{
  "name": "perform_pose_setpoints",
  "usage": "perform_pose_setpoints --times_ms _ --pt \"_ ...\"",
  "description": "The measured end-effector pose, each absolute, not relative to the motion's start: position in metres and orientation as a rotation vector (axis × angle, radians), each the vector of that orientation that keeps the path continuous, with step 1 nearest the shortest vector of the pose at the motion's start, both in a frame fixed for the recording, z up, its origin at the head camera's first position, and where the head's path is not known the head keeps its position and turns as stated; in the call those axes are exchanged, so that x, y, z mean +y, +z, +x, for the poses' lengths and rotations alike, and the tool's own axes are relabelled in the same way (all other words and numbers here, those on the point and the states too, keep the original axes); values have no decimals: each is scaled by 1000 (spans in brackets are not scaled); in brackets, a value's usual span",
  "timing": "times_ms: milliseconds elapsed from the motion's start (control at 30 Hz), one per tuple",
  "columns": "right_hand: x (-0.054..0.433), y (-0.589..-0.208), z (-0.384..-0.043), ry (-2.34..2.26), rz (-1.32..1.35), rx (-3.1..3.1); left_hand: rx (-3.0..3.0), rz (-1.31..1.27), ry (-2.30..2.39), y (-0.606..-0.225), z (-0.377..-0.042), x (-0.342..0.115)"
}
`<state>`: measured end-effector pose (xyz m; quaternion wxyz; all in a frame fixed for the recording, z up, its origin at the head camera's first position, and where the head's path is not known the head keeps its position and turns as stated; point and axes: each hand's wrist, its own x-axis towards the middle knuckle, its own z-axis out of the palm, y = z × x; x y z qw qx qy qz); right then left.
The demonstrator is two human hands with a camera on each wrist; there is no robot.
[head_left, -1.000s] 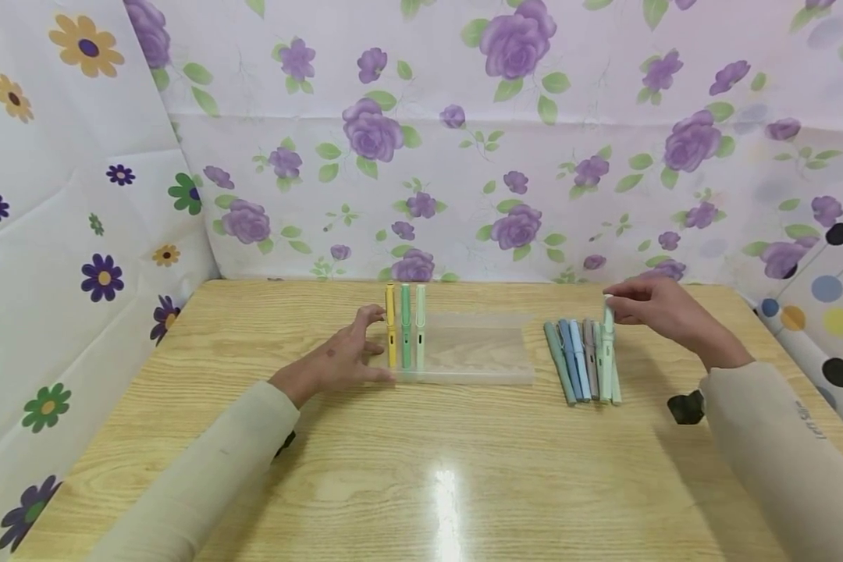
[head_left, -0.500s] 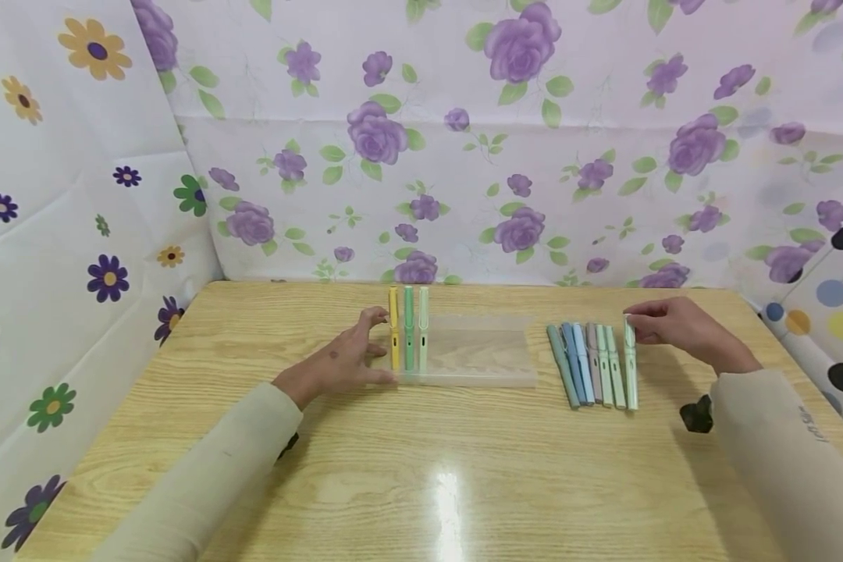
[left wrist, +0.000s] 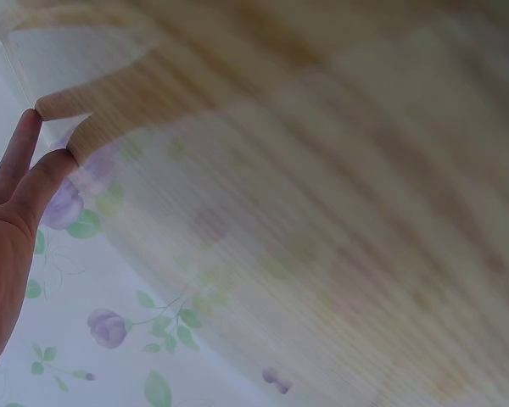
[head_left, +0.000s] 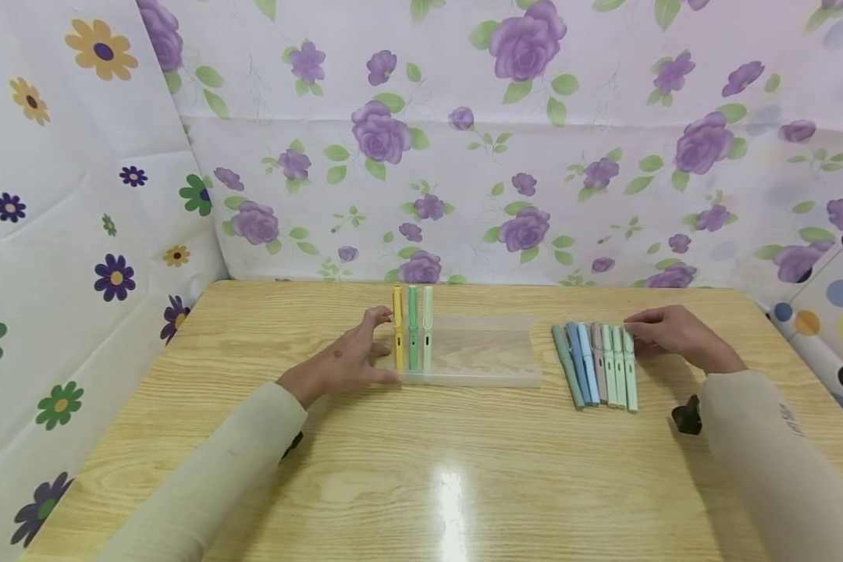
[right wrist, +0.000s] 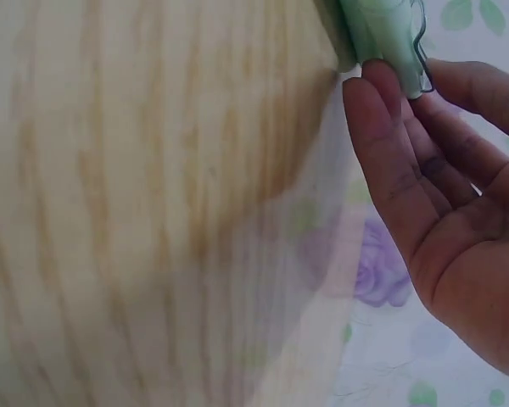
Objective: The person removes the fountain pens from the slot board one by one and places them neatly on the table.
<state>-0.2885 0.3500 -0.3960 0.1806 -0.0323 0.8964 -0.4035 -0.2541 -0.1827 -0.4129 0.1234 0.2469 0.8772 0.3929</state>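
A clear plastic pen tray (head_left: 488, 380) lies on the table, with a yellow pen (head_left: 398, 328), a green pen (head_left: 413, 328) and a pale green pen (head_left: 428, 328) side by side at its left end. My left hand (head_left: 351, 355) rests against that end, thumb by the front corner and straight fingers farther back. At the right, my right hand (head_left: 674, 336) pinches the top end of the outermost light green pen (head_left: 630, 375); in the right wrist view, thumb and fingers meet around a light green pen's end (right wrist: 390, 42) beside its clip.
Left of the held pen lie a dark green pen (head_left: 567, 367), two blue pens, a mauve pen (head_left: 599, 363) and more light green pens (head_left: 614, 367), in a row on the wooden table (head_left: 365, 468). Flowered cloth (head_left: 323, 195) hangs behind the table.
My right hand has carried the light green pen from above the row out to the right, then down and back against the row's right end. My left hand stays at the tray.
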Motion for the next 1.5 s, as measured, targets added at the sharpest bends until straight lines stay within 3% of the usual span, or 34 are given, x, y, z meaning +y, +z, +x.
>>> perform_pose_setpoints --times_ms 833,1500 --pt "345 -397 -294 -1077 4 2572 2545 681 1162 -411 -255 -183" --pt "297 -358 -274 -1119 -256 2722 2577 680 1136 -411 -251 -181"
